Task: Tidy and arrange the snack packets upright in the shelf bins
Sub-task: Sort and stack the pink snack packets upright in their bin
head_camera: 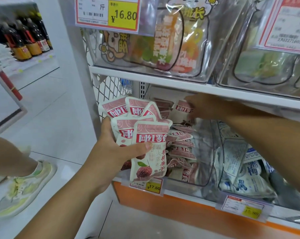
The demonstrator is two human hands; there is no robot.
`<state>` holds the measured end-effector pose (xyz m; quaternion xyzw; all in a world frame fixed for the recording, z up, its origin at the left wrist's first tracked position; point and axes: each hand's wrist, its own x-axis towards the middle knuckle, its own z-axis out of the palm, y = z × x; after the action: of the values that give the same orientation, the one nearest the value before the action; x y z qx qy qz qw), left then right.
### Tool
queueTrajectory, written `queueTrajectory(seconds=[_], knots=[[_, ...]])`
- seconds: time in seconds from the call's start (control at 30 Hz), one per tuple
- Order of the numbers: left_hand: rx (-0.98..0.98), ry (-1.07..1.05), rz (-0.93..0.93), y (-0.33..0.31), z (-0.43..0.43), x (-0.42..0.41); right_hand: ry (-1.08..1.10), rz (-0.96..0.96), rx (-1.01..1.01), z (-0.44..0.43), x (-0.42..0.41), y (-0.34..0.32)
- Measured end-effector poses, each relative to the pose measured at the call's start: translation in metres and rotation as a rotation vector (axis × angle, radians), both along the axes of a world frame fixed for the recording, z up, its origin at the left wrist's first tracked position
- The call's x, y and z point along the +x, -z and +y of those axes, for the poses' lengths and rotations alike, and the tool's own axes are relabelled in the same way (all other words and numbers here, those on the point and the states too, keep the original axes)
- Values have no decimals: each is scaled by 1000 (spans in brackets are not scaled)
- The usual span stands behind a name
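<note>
My left hand (114, 149) grips a fanned bunch of several pink-and-white snack packets (149, 145), held upright in front of the clear shelf bin (204, 169). Inside that bin more of the same packets (182, 149) lie stacked flat, their tops pointing forward. My right hand (201, 106) reaches into the back of the bin under the upper shelf, its fingers closed on one upright packet (182, 109). Behind that packet a row of packets (163, 104) stands on edge.
A neighbouring clear bin (249, 169) to the right holds blue-and-white packets. Clear bins (163, 49) of fruit-snack bags fill the shelf above, whose white edge (145, 78) hangs over my right hand. Price tags (145, 185) clip to the orange shelf front. Another person's shoe (23, 187) stands at left.
</note>
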<state>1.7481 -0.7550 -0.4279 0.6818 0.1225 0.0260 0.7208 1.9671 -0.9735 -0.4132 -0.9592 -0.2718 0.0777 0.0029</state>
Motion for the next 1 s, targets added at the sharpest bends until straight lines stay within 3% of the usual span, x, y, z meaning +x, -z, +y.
queueTrajectory(seconds=[0.17,0.23,0.3,0.43,0.5,0.6,0.67,0.77,0.83,0.93,1.0], knots=[[23,-15,6,1,2,0,17,-69,-241,18,-6,2],[12,-12,1,1,4,-1,26,-147,-252,15,-2,8],[5,-4,-3,0,5,-2,72,-139,-126,5,4,11],[-22,-4,-14,-2,3,1,117,145,328,-1,-2,-3],[-23,-2,-17,-3,0,1,176,245,381,-3,5,-6],[-16,-6,-14,-4,-2,0,211,339,297,-3,13,-7],[-16,-16,-11,-4,-1,-1,148,282,210,1,12,-5],[-18,-26,-7,-4,0,-1,-26,-17,32,10,-3,3],[-23,-27,-3,-3,0,-1,-80,-141,44,15,-6,10],[-12,-25,3,-3,1,-1,95,-32,247,8,5,14],[-4,-25,8,-2,0,0,120,-24,264,0,10,14]])
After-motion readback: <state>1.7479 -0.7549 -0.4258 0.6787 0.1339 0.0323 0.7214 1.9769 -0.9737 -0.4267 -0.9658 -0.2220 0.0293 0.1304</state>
